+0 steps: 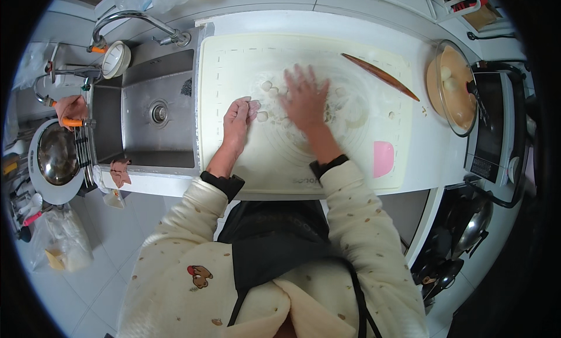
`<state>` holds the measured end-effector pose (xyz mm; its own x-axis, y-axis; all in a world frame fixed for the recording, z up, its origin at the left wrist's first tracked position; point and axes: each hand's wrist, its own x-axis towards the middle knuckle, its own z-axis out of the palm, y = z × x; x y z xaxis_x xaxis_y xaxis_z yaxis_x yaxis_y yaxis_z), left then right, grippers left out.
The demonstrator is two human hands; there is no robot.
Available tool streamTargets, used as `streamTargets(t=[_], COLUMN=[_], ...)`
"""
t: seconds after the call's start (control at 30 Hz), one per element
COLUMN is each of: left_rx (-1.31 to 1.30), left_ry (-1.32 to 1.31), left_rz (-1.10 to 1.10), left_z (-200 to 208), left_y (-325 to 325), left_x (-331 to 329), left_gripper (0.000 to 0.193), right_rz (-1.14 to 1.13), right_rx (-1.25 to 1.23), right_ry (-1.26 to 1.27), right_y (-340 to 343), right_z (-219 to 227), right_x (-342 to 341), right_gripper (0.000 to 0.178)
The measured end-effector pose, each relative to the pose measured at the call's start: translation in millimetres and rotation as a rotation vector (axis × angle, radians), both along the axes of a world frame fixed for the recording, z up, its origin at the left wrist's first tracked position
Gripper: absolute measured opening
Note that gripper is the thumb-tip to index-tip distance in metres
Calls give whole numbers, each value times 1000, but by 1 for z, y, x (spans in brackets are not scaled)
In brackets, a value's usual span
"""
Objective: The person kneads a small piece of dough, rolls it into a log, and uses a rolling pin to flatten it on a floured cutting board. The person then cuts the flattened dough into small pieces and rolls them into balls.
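- Dough pieces [264,85], small pale rounds, lie scattered on the floured mat [234,57] at mid-frame, on the counter [350,19] right of the sink [158,113].
- Right hand [304,98] lies flat, fingers spread, palm pressing down on a piece; its grip is open and holds nothing.
- Left hand [236,120] is curled at the mat's left side, its grip closed on a small piece of dough [253,106].
- Step in hand, as I judge it: flattening the portioned pieces by palm.
- Next move likely calls for lifting the palm cleanly and shifting to a neighbouring round without sticking.
- Rolling pin [380,76] lies untouched at upper right; a pink scraper [383,158] sits at the mat's lower right.
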<state>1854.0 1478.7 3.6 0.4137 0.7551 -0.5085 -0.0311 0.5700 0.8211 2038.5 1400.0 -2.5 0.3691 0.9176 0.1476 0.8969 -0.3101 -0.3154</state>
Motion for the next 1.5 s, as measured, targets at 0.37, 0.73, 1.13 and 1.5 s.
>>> streamTargets(t=[0.37, 0.73, 1.13, 1.5], left_rx=[-15, 1072, 1405, 1389], left_ry=[-8, 391, 635, 664], left_rz=[-27, -333, -735, -457], left_z=[-1, 3, 7, 41], left_y=[1, 33, -29, -30], left_x=[-3, 46, 85, 50], left_gripper=[27, 32, 55, 36], right_rz=[-56, -10, -379, -218], right_rx=[-58, 41, 243, -91], right_ry=[-19, -21, 356, 131], right_y=[-3, 5, -77, -143], right_z=[0, 4, -19, 10], right_x=[-10, -32, 29, -30], right_gripper=[72, 66, 52, 98])
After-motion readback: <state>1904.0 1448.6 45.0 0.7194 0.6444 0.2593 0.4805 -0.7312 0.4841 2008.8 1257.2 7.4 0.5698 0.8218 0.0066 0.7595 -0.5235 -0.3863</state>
